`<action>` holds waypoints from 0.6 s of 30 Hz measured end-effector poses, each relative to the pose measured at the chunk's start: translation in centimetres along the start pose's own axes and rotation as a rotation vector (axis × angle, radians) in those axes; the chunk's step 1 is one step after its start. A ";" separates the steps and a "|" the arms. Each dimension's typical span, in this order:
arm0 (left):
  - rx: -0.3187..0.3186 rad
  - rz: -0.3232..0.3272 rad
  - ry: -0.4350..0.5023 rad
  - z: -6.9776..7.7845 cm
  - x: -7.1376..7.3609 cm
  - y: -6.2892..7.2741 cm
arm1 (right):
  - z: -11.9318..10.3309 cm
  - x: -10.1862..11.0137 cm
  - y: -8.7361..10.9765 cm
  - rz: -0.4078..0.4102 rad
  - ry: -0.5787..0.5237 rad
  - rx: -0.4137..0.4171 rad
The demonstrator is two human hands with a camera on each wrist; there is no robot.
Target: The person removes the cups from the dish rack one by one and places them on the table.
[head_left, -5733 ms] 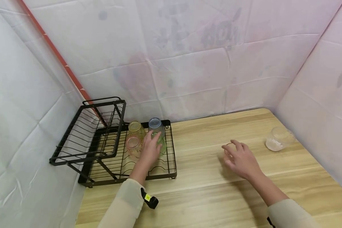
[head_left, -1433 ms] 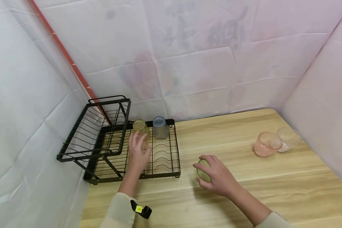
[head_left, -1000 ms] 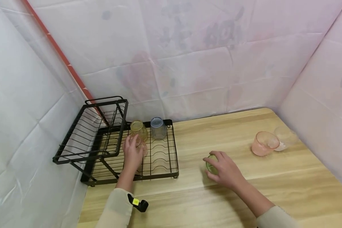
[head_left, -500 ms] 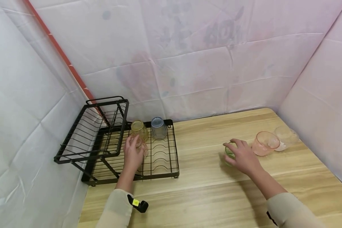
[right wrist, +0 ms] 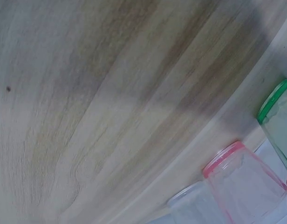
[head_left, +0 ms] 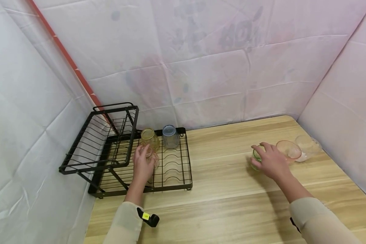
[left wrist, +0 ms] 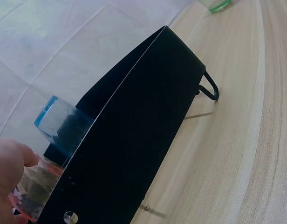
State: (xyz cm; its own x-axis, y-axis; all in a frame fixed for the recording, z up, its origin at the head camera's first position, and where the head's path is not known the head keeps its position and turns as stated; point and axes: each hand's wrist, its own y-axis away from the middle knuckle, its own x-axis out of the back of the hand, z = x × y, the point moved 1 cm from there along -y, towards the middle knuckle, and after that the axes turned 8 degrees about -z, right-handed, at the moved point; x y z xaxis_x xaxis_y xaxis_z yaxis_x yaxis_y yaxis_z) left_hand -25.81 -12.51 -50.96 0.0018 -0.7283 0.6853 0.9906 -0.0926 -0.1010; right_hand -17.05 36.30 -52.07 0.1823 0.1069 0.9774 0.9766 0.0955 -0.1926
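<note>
My left hand [head_left: 142, 165] reaches into the lower tier of the black dish rack [head_left: 170, 187] and grips a pink-tinted glass [left wrist: 38, 184], which its fingers partly cover. Behind that one, a yellow glass [head_left: 150, 138] and a blue glass [head_left: 170, 137] stand upside down on the wires. Over at the right side of the table, my right hand [head_left: 271, 161] holds a green glass [right wrist: 281, 116] by its upper part. Just right of this hand are another pink glass [right wrist: 243, 186] and a clear glass [head_left: 309, 145], both mouth up on the tabletop.
The rack's raised upper tier [head_left: 99, 140] stands left of the left hand. White cloth walls [head_left: 207, 84] close off the back and both sides of the wooden table [head_left: 219, 217]. A red strip [head_left: 74, 69] runs down the left corner.
The right hand carried the green glass from near the rack rightward, beside the pink and clear glasses. The left hand went to the pink glass in the rack and has since stayed there.
</note>
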 end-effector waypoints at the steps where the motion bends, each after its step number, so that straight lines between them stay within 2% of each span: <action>1: 0.000 -0.001 0.001 0.0 0.0 0.0 | 0.0 0.0 0.0 -0.001 0.000 0.003; 6: 0.000 0.014 0.019 0.2 0.1 0.1 | -0.1 0.3 0.1 -0.001 -0.012 0.018; 11: 0.005 0.018 0.089 0.3 0.4 0.4 | -0.2 0.1 0.1 0.036 -0.028 0.056; 15: 0.023 0.027 0.130 0.5 0.7 0.6 | -0.9 -0.2 0.0 0.154 -0.062 0.117; 18: 0.025 0.022 0.217 0.8 0.9 0.7 | -2.1 -0.5 -0.1 0.269 -0.103 0.166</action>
State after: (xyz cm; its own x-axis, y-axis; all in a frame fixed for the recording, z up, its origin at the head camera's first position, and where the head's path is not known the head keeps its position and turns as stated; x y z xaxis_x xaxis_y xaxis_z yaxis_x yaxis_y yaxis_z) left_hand -25.04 -12.68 -49.88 -0.0035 -0.8595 0.5111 0.9937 -0.0604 -0.0947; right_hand -16.97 34.17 -52.40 0.4101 0.2485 0.8775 0.8618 0.2094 -0.4620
